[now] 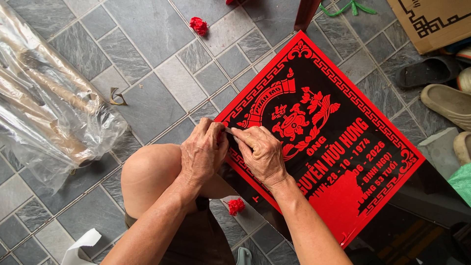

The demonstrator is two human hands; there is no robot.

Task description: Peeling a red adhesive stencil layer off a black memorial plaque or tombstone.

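Far left on the grey tiled floor (147, 98) lies a bundle of rolls in clear plastic wrap (46, 98), a curled offcut (117, 96) just beside it. Next comes the person's bare knee (147, 172), and above it the left hand (202, 153), fingers pinched down at the edge of the black slab with red stencil film (333, 142) — the slab sits tilted like a diamond, well right of centre. The right hand (262, 154) meets the left, gripping a small blade (229, 130) whose tip sits between them. To my eye, weeding this film well means a shallow blade, the left fingers pinning the border close by. Crumpled red scraps (198, 25) lie about; sandals (444, 100) rest far right.
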